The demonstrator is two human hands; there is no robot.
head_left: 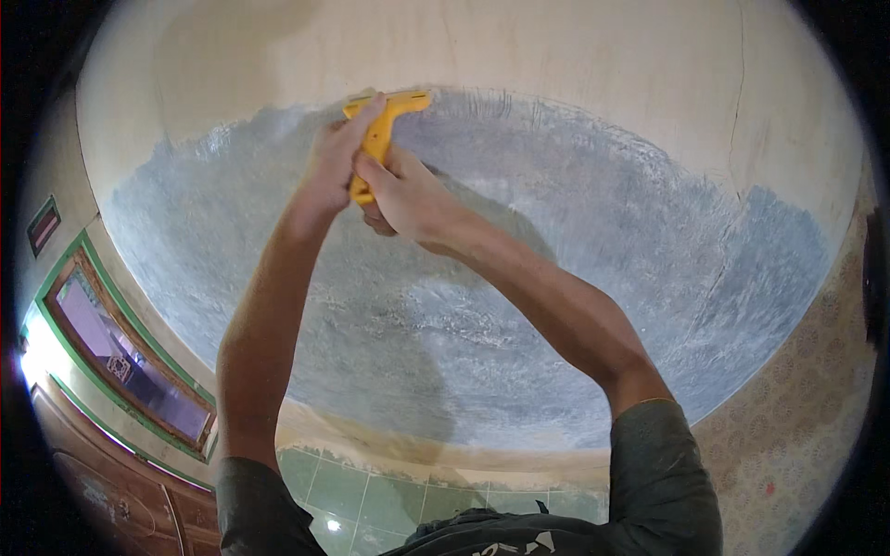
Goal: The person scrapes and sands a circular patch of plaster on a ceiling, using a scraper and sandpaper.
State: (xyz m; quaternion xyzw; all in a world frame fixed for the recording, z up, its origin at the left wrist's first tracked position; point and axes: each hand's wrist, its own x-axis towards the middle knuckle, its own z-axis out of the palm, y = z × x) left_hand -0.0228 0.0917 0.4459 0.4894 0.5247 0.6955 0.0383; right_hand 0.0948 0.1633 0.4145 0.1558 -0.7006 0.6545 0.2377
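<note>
Both hands grip one yellow plastic scraper [379,135] with a wide T-shaped head. My left hand [334,163] wraps the handle's left side, its thumb stretched up onto the head. Lower on the handle, my right hand [410,191] closes around the grip from the right. The scraper's head lies against the wall at the upper border of a rough grey-blue patch [487,333], where it meets cream paint [528,42]. Its blade edge is too small to make out. Short vertical marks show in the border just right of the head.
Green tiles [396,497] run along the bottom of the wall. To the left are a green-framed window [139,354] and a brown wooden door [111,486]. A patterned surface [786,389] borders the wall at right. A crack [735,118] runs down the cream paint.
</note>
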